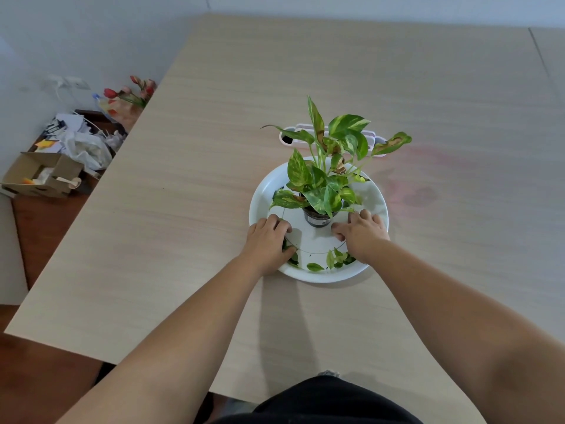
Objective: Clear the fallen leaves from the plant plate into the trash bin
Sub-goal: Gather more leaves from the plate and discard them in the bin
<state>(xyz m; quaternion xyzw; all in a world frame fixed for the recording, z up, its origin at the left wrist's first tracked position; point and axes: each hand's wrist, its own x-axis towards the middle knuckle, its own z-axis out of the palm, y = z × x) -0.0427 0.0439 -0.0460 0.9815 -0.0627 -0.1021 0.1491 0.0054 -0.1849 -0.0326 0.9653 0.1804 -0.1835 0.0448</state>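
A white round plate [263,197] sits on the light wood table [183,179], with a potted green-and-yellow plant [321,185] standing in its middle. Several fallen green leaves [331,261] lie along the plate's near rim. My left hand [267,237] rests palm down on the plate's near left, its fingers curled over some leaves [293,257]. My right hand [360,232] lies palm down on the near right, just beside the pot, fingers bent on the plate near other leaves. Whether either hand grips a leaf is hidden.
A white and pink holder [290,136] stands just behind the plant. On the floor to the left are a trash bin full of paper and plastic [82,139], a cardboard box [42,175] and red tulips [134,93].
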